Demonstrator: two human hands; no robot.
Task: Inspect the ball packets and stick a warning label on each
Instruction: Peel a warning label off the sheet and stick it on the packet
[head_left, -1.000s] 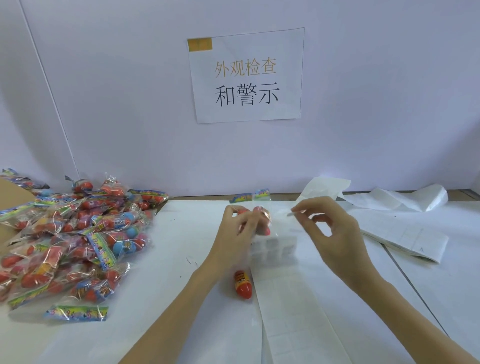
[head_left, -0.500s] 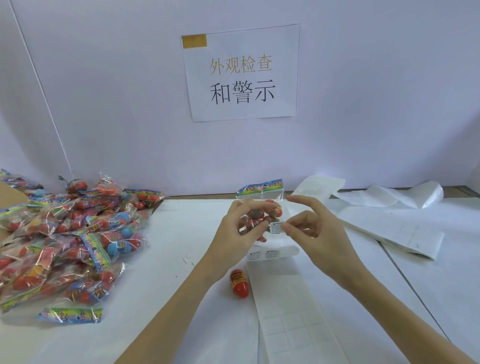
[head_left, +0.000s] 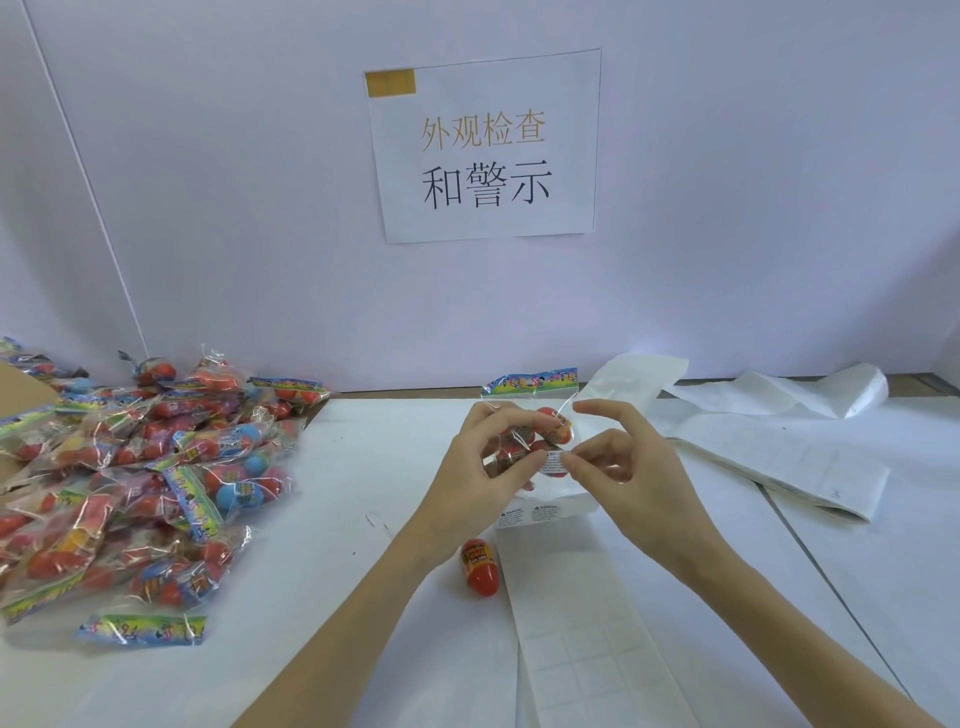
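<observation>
My left hand (head_left: 485, 462) grips a clear ball packet (head_left: 540, 415) with red balls and a colourful header, held upright above the table. My right hand (head_left: 618, 467) is beside it, thumb and forefinger pinching a small white warning label (head_left: 553, 460) against the packet's front. Below the hands lies a label sheet (head_left: 540, 514) with warning labels at its near end. A long strip of backing paper (head_left: 587, 634) runs toward me.
A big pile of ball packets (head_left: 140, 467) covers the table's left side, one packet (head_left: 143, 629) lying apart at the front. A loose red egg-shaped ball (head_left: 480, 567) lies under my left wrist. Used backing paper (head_left: 779, 452) is heaped at the right. A paper sign (head_left: 483, 145) hangs on the wall.
My right hand brought the peeled label from the air onto the packet's front. My left hand raised the packet upright, so its header now shows above my fingers.
</observation>
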